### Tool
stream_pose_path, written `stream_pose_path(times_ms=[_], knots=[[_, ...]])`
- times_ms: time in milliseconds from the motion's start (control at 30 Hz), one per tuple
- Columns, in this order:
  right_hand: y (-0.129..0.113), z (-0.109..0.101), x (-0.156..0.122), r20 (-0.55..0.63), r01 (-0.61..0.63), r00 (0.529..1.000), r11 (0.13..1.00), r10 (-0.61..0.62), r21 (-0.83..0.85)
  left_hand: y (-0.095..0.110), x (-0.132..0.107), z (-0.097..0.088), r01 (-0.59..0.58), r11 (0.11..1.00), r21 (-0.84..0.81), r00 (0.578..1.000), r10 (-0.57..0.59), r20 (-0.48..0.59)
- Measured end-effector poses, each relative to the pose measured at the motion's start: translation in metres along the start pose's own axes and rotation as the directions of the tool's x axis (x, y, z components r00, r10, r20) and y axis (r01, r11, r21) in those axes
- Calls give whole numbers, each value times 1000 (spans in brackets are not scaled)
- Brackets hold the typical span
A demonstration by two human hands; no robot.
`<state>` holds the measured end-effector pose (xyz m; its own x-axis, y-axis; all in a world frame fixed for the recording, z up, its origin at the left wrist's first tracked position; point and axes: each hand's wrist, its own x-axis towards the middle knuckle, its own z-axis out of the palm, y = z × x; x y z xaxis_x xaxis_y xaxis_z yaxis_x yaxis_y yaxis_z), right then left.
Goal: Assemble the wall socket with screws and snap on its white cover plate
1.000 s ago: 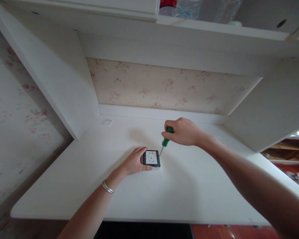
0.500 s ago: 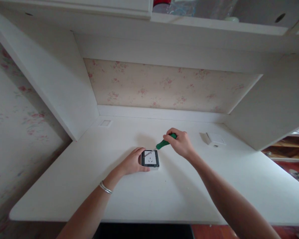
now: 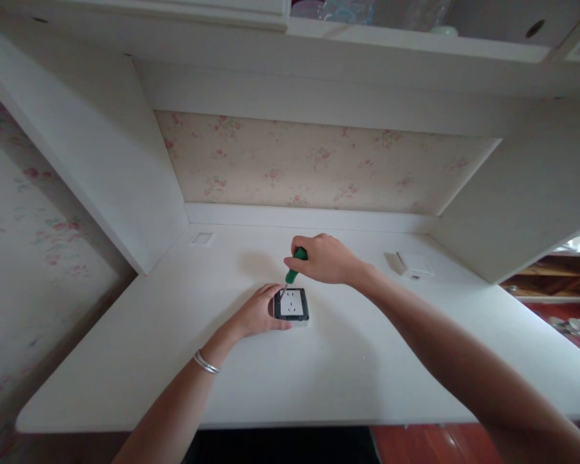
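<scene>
A square wall socket, with a white slotted face and a dark frame on a white box, lies face up on the white desk. My left hand grips it from the left, thumb along the near side and fingers at the far left corner. Above it, my right hand is closed round the green handle of a screwdriver. The steep shaft points down to the left part of the socket's frame; whether the tip sits in a screw is too small to tell.
Toward the back right lies a white box-like piece. A flat white square frame is at the back left. Side panels and an overhead shelf enclose the desk.
My right hand has moved left and toward the socket, bringing the screwdriver from a slanted to a steeper pose. My left hand keeps its hold on the socket.
</scene>
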<state>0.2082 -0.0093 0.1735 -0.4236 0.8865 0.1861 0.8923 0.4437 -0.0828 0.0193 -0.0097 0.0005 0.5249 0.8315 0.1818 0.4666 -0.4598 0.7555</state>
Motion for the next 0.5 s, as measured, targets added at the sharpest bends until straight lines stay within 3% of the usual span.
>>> stream_pose_path(times_ms=[100,267,400,500], knots=[[-12,-13,14,121,96,989,991,-85,-91,-2,-1,1,2,1000,19,1000,-2,0],[-30,-15,25,94,31,996,964,-6,-264,-2,-1,0,-11,997,77,1000,13,-26],[-35,-18,23,128,24,992,963,11,-270,-1,-1,1,-33,995,94,998,37,-48],[-35,-29,22,226,96,973,977,-51,-190,-1,-1,1,-21,995,100,999,26,-43]])
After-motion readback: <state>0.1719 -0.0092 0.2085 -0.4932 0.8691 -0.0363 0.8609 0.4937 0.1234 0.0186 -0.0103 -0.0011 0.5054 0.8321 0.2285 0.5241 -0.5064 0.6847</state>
